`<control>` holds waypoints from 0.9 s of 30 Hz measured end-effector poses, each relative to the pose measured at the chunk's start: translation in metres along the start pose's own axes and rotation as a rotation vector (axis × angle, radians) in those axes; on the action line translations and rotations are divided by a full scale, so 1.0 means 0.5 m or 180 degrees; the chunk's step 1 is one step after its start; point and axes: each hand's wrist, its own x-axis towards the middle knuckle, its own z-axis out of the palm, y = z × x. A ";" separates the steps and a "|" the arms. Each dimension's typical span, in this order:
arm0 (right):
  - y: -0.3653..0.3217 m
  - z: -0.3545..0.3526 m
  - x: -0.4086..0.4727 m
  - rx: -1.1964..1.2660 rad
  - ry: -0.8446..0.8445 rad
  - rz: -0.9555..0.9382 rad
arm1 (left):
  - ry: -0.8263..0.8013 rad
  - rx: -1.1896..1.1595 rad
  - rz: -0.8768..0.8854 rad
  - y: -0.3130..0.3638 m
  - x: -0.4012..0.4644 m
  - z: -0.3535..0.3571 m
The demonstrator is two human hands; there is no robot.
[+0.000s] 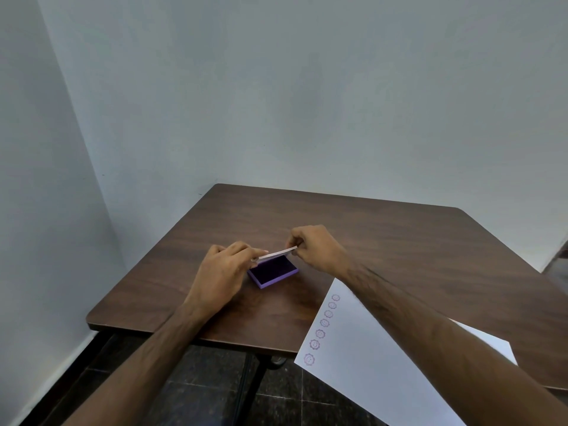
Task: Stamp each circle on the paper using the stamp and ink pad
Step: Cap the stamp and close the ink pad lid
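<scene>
Lid (278, 253) of the ink pad (273, 273) stands part-raised, pinched at its two ends: left hand (226, 269) at the near-left end, right hand (316, 249) at the far-right end. Its long axis runs between them. Below the grips the purple tray sits on the table (399, 241); paper (368, 348) lies nearer, under the right forearm.

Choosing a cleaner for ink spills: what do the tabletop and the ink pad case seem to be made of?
The tabletop looks like dark wood-grain laminate, low sheen: streaky printed grain, thin rounded edge. The ink pad case looks like matte lilac plastic, judging by its uniform colour and crisp moulded edges; its lid seems the same.
</scene>
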 end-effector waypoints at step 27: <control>0.013 0.028 -0.024 -0.0407 -0.0642 -0.0338 | -0.0817 -0.0820 -0.0759 -0.013 -0.021 0.022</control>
